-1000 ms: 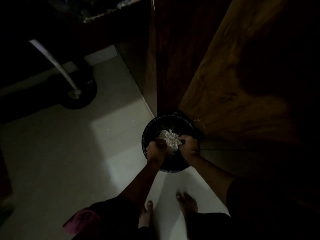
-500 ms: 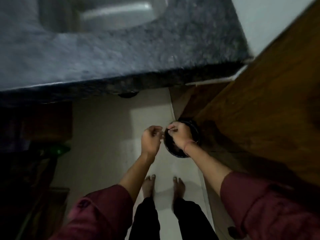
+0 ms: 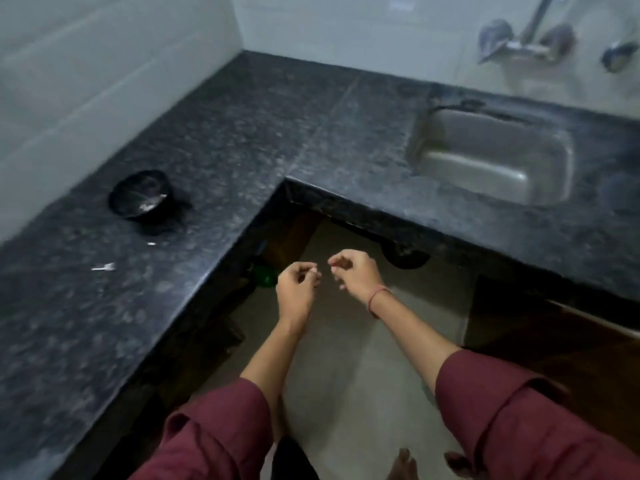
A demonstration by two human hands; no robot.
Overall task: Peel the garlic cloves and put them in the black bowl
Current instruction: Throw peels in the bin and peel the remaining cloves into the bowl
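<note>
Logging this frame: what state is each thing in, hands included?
Round black bowl: upright on the dark granite counter, white bits inside.
Steel sink: nothing seen inside.
Wall tap: no stream visible.
White peel scraps: loose on the counter.
Left hand: fingers curled, contents unclear.
Right hand: fingers curled, contents unclear.

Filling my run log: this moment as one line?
left hand pinches small pale bit | right hand curled, hold unclear | black bowl on counter, apart from hands | peel scraps on counter
</note>
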